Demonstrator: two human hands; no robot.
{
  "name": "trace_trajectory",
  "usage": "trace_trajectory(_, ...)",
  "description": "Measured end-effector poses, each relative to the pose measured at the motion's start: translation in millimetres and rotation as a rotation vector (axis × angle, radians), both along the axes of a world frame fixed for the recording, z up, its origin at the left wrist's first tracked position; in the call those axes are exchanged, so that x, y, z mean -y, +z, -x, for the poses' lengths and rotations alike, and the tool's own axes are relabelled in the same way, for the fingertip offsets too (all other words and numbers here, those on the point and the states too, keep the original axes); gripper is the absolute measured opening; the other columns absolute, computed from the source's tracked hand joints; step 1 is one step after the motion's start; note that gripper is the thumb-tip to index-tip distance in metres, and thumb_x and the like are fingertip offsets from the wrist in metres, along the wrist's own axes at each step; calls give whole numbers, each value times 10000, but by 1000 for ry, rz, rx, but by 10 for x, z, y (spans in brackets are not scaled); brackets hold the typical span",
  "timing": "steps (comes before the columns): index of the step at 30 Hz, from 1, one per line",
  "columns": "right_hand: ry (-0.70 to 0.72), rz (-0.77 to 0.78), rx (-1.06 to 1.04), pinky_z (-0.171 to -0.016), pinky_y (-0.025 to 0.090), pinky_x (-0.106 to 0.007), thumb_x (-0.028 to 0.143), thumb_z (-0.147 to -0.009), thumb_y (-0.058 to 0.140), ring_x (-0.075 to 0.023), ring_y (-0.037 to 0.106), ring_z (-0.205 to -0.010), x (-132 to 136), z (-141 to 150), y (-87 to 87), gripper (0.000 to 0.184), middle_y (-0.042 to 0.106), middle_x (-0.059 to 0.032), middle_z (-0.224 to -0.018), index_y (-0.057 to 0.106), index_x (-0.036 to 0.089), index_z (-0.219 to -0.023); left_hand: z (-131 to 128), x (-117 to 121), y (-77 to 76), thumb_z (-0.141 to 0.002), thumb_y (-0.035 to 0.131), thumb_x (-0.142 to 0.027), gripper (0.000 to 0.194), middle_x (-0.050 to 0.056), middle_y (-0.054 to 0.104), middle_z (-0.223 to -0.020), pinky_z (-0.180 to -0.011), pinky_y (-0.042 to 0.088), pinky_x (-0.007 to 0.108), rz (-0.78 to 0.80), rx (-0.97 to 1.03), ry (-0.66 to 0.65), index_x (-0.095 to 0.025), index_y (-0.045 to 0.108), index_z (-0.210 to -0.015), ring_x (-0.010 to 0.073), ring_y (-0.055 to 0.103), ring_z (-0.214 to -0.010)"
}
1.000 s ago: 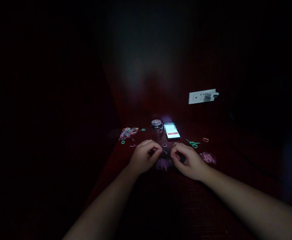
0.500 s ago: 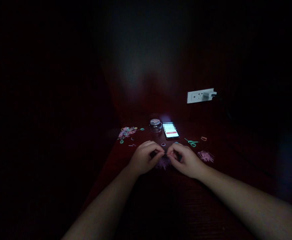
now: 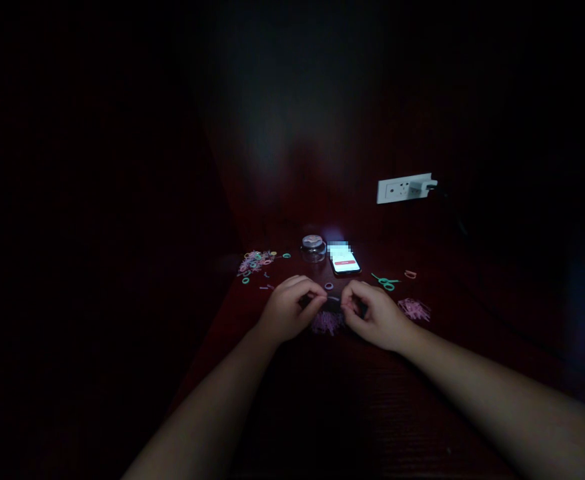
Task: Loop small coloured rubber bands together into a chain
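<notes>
My left hand (image 3: 289,310) is closed in a pinch, with a thin pale strip (image 3: 333,299) sticking out from its fingertips. Opposite it, my right hand (image 3: 375,317) has its fingers curled and thumb drawn in. A small gap parts the two hands, and the strip lies across it; whether the right fingertips grip its far end I cannot tell. Just below the fingers is a pile of thin purple strips (image 3: 328,323). A small purple ring (image 3: 329,286) lies beyond them. To the right of my right hand is a pile of pinkish strips (image 3: 415,309).
A mixed pile of coloured rings and strips (image 3: 257,261) lies at the left. Farther back stand a lidded clear jar (image 3: 313,249) and a lit phone (image 3: 345,259). Green scissors-like loops (image 3: 385,282) and an orange ring (image 3: 410,274) lie right. A wall socket (image 3: 405,189) holds a plug.
My hands have moved slightly apart, the right one shifting right, and more of the pale strip shows between them. The whole view has shifted a little.
</notes>
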State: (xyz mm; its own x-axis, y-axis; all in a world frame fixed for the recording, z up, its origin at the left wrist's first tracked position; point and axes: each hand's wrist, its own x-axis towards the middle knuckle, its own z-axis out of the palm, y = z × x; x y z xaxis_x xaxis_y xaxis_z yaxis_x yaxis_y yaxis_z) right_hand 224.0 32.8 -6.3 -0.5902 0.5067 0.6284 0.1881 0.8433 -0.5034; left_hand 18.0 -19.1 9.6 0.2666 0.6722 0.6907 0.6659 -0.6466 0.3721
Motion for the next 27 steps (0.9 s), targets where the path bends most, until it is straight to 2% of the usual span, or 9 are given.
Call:
trace_trajectory(3, 1, 9, -19, -568, 381, -255, 120, -792, 568, -129, 477, -607, -3, -3, -16, 120, 504, 30, -670, 492, 212, -804, 21, -9, -8, -883, 602, -223, 80, 41, 673, -830, -687, 491, 289, -9, 23, 41, -190, 669, -854, 159, 608, -768)
trace_trajectory(7, 18, 53, -1, -569, 392, -260, 169, -832, 573, -134, 493, -615, 18, 7, 7, 95, 530, 19, -705, 518, 208, -899, 12, -4, -6, -876, 610, -228, 73, 44, 680, -838, -682, 489, 288, -10, 11, 9, -190, 670, -856, 160, 613, -771)
trace_trajectory(10, 4, 31, 4, -585, 395, -267, 171, -855, 552, -137, 490, -623, 27, 12, 28, 37, 538, 12, -699, 539, 204, -866, -7, 8, 9, -865, 623, -217, 54, 41, 688, -844, -705, 493, 294, -13, 4, -8, -191, 670, -857, 159, 619, -780)
trace_trajectory(27, 0, -52, 10, -612, 389, -276, 143, -812, 572, -141, 501, -613, -9, 14, -1, 66, 554, 12, -663, 564, 200, -780, 53, -21, -4, -856, 612, -194, 62, 29, 676, -824, -707, 487, 284, -1, -29, -20, -189, 673, -872, 146, 608, -765)
